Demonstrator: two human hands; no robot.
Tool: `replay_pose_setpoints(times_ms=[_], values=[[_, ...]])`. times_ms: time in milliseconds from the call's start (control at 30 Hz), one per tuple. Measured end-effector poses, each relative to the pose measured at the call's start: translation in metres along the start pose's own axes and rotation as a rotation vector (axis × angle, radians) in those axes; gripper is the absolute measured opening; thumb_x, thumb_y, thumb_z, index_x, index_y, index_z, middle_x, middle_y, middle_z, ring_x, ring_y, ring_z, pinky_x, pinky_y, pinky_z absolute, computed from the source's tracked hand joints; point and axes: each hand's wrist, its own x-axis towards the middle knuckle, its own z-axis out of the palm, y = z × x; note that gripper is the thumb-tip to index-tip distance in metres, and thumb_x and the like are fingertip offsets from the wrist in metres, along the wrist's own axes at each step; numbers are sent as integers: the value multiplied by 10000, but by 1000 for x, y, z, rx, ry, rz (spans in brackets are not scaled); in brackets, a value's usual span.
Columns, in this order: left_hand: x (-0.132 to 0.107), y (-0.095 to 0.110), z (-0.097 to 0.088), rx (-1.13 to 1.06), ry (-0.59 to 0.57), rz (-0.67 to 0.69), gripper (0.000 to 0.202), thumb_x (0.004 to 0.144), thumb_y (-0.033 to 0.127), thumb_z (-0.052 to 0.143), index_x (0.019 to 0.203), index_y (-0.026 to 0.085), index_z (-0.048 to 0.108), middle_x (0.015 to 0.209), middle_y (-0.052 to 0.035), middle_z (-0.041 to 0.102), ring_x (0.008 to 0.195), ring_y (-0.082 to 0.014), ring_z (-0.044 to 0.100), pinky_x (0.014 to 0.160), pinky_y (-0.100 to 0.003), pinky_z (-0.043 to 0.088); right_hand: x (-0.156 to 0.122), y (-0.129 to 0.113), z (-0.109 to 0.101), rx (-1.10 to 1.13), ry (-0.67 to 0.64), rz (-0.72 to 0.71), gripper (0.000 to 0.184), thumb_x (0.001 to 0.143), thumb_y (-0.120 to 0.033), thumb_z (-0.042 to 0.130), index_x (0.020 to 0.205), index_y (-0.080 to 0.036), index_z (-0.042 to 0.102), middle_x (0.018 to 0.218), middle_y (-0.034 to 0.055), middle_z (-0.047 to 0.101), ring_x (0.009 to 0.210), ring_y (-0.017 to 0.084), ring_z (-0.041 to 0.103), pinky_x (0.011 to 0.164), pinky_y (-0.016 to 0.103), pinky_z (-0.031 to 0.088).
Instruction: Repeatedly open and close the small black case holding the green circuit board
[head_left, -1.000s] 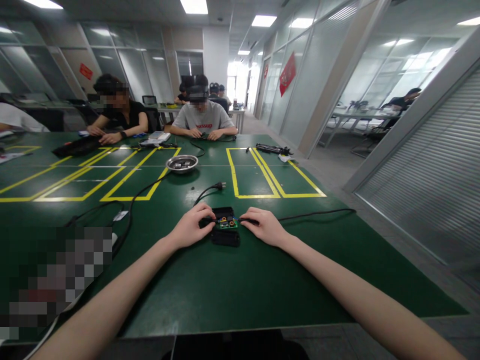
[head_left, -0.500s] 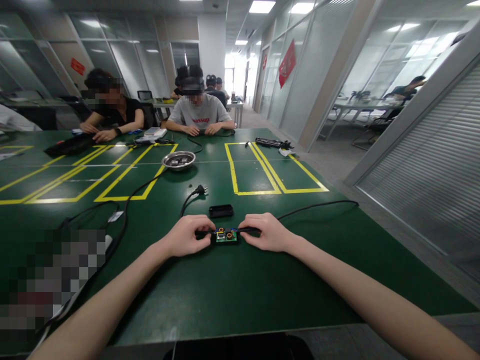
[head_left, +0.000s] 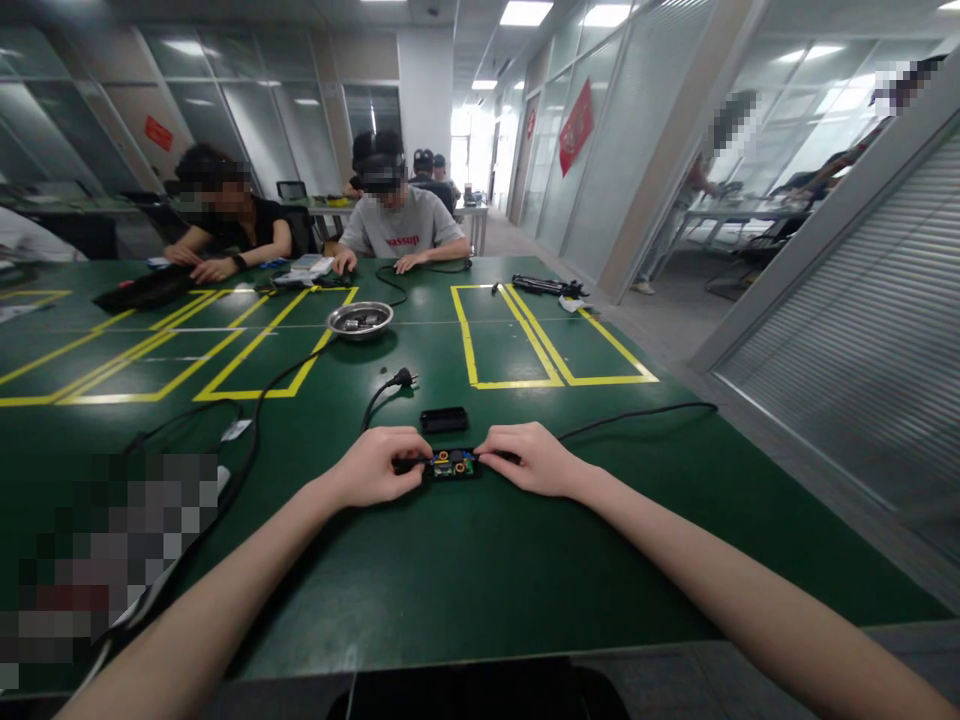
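A small green circuit board (head_left: pixel 454 464) with copper-wound coils lies in a black plastic case half (head_left: pixel 453 477) on the table in front of me. My left hand (head_left: pixel 384 466) pinches a black power cable (head_left: pixel 409 464) at the left end of the board. On the other side, my right hand (head_left: pixel 528 459) has its fingers closed on a second black cable (head_left: pixel 508 456) where it meets the board. Short blue wires show at both ends. Just beyond the board rests another black case half (head_left: pixel 443 419), hollow side up.
A plug (head_left: pixel 405 377) on a black cable lies past the case half. Farther off stands a metal bowl (head_left: pixel 360 320) with small parts. Yellow tape marks the green table (head_left: pixel 525 600). A folded black tripod-like object (head_left: pixel 547 286) lies far right. Two people work across the table.
The board now sits lower in the case half, with more black rim showing around it. My hands keep their grip. Across the table, a person's hands have moved apart.
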Motion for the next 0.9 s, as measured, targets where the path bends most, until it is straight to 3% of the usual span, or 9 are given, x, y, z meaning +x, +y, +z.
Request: replay_pose_setpoints(times_ms=[167, 400, 533, 667, 900], values=[[0, -2, 0, -15, -32, 18, 186, 875, 201, 587, 928, 174, 763, 795, -25, 670, 618, -124, 587, 566, -218, 441, 2, 1, 1, -24, 29, -55, 186, 1022, -260, 556, 997, -198, 729, 903, 69, 739, 829, 195, 696, 729, 298, 542], [1, -6, 3, 169, 44, 0, 257, 943, 203, 550, 1036, 215, 789, 942, -58, 730, 850, -194, 695, 762, -283, 535, 4, 2, 0, -81, 13, -100, 171, 989, -220, 571, 1008, -180, 736, 911, 82, 740, 840, 218, 683, 732, 329, 549], [0, -11, 4, 125, 59, -18, 288, 929, 201, 572, 1150, 220, 756, 935, -45, 734, 815, -181, 690, 731, -274, 530, 2, 6, 2, -133, 5, -124, 206, 994, -207, 553, 1098, -187, 730, 950, 88, 752, 850, 215, 686, 728, 326, 550], [0, -17, 2, 51, 61, 2, 176, 933, 218, 594, 982, 194, 761, 892, -44, 729, 783, -168, 677, 693, -253, 508, 1, 12, 7, -121, 83, -89, 198, 1012, -208, 563, 1137, -188, 715, 956, 82, 761, 862, 209, 687, 754, 324, 553], [3, -19, 2, 136, 38, 60, 186, 966, 225, 553, 867, 193, 708, 927, -61, 698, 842, -186, 669, 764, -274, 514, 6, 12, 6, -159, 69, -125, 278, 1057, -220, 489, 912, -195, 724, 926, 77, 735, 840, 195, 644, 739, 307, 525]])
